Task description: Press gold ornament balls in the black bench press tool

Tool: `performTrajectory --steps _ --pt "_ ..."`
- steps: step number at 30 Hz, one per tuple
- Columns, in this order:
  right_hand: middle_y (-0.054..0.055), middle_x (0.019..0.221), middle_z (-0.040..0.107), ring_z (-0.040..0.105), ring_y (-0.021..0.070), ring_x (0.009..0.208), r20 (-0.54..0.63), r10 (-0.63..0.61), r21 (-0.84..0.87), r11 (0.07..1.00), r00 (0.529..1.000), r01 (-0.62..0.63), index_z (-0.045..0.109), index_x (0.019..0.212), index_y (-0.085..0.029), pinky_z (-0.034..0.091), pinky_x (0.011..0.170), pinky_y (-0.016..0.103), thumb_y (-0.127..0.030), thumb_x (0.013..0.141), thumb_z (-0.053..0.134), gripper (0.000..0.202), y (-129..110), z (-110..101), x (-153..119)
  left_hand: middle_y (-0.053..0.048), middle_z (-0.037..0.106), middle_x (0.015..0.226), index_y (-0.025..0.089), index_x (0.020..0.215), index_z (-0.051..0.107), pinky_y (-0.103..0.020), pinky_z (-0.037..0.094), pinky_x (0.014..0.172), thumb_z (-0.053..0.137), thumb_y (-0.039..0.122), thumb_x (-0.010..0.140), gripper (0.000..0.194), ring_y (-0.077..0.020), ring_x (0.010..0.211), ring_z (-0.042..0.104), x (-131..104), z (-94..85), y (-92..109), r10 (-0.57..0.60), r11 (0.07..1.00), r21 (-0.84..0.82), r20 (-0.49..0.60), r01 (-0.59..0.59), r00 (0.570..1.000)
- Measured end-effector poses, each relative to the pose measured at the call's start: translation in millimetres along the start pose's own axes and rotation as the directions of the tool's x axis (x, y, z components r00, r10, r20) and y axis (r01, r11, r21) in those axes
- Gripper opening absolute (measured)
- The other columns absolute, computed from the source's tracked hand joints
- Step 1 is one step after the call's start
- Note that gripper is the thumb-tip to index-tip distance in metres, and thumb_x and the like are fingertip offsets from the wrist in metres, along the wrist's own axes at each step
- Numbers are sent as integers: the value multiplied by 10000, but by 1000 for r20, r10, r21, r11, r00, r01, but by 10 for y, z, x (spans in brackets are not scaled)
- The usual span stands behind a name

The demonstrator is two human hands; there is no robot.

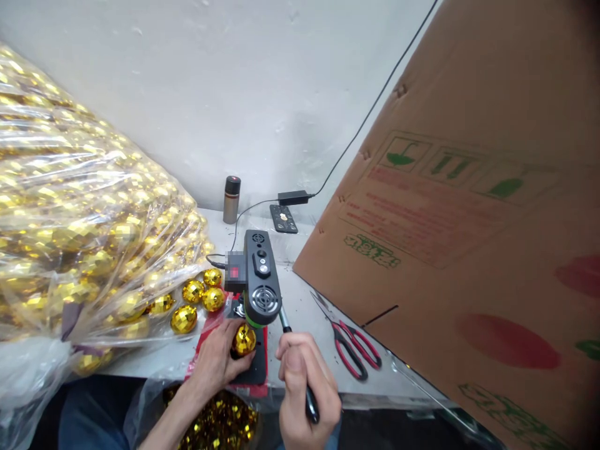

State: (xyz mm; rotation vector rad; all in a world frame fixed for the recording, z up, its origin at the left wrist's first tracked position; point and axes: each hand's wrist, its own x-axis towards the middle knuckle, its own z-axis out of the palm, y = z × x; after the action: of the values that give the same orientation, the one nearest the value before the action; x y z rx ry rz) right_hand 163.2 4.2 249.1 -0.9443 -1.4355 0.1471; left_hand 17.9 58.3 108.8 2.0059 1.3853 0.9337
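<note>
My left hand is closed around a shiny gold faceted ball, thumb and fingers on its sides. The ball sits under the front end of a black bench device with round vents and buttons on top. A black base plate on red plastic lies beneath. My right hand is wrapped round the black grip of a lever, whose metal rod runs up to the device's right side. Several loose gold balls lie to the left of the device.
At left rises a large clear bag full of gold balls. More gold pieces fill a bag below the table edge. Red-and-black scissors lie right, beside a big cardboard box. Behind stand a bottle, a phone and a power adapter.
</note>
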Motion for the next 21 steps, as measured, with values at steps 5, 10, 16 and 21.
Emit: performTrajectory --steps 5,10,16,21 --pt "-30 689 503 538 94 636 -14 -41 -14 999 999 41 475 768 -220 429 586 217 -97 1040 430 302 54 22 -85 -118 766 1125 220 1210 679 -511 540 908 768 331 749 482 -364 1037 701 21 167 -118 43 998 39 -23 -42 999" --pt "-34 739 521 493 102 657 -128 95 -88 990 987 -107 444 743 -223 467 768 278 -204 1095 383 358 54 157 -311 -137 751 1201 207 1228 668 -537 511 939 790 276 720 526 -393 1107 682 -23 230 -190 36 999 18 -1 -35 999" --pt "-59 727 488 458 96 659 -252 142 -112 978 957 -175 428 723 -225 484 964 301 -224 1109 365 392 29 308 -413 -122 751 1182 217 1204 664 -519 510 922 768 219 711 504 -385 1100 679 -24 218 -153 23 1000 19 -3 -23 1000" --pt "-58 726 494 460 86 636 -284 85 -118 985 955 -123 446 713 -218 514 947 284 -242 1108 376 402 112 313 -405 -101 749 1093 210 1152 664 -479 513 876 761 215 715 448 -346 998 689 -15 187 -98 28 999 23 8 -28 1000"
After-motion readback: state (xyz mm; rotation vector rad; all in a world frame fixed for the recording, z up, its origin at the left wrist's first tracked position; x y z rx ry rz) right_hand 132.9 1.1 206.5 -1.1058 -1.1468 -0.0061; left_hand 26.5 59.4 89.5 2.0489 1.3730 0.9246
